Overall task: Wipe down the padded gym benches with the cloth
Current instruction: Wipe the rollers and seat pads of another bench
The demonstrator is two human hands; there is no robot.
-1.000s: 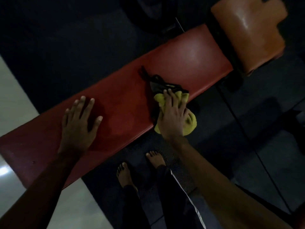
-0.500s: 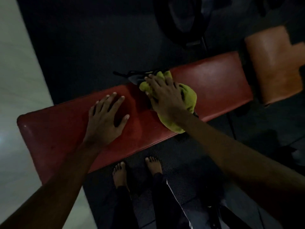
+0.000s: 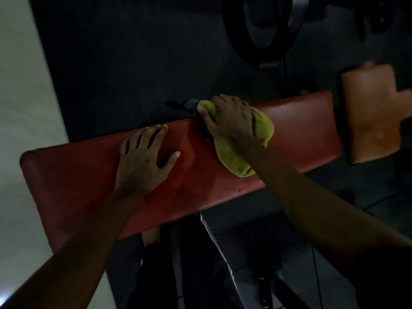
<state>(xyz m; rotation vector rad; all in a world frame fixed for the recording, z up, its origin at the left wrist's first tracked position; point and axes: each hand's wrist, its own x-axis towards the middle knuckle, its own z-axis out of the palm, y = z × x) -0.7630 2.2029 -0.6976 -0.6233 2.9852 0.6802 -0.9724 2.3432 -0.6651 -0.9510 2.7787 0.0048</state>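
Where the cloth [image 3: 264,130] is found: bunched, yellow-green, on the far edge of the red padded bench [image 3: 301,130], right of its middle, with one fold trailed toward the near side.
Right grip [image 3: 227,121]: closed round the far end of the cloth, fingers curled over it at the bench edge, the cloth pressed to the padding.
Left grip [image 3: 142,161]: laid flat and open on the padding, fingers spread, near the cloth on its left, nothing held.
Orange pad [image 3: 374,117]: seen beyond the bench's right end.
Dark strap [image 3: 180,105]: seen just beyond the cloth; its kind cannot be told.
Floor mat [image 3: 133,63]: dark, spread beneath the bench.
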